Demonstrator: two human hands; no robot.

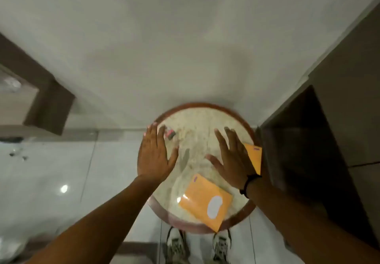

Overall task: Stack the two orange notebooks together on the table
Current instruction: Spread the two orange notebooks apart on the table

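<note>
Head camera, looking steeply down: a person's two sneakers (197, 247) stand on pale glossy floor tiles (67, 177) at the near rim of a small round table (244, 129), its light stone-patterned top ringed by a reddish-brown edge. Nearest on the tabletop lies one orange notebook (202, 201), flat and turned at an angle, with a white oval label on its cover; its near corner juts slightly past the table's rim. Above it, both bare forearms reach out over the table. The left hand (154, 157) is spread flat, palm down, fingers extended, over the table's left side, holding nothing. The right hand (231, 160), a dark band (247, 183) at its wrist, is likewise splayed and empty, and it partly covers the second orange notebook (255, 157), which lies at the table's right edge, apart from the first; whether the palm touches it cannot be told. A small pink-and-dark object (170, 134), too blurred to identify, sits just beyond the left fingertips. Behind the table rises a plain white wall (185, 48), with dark cabinetry (308, 150) close on the right.
</note>
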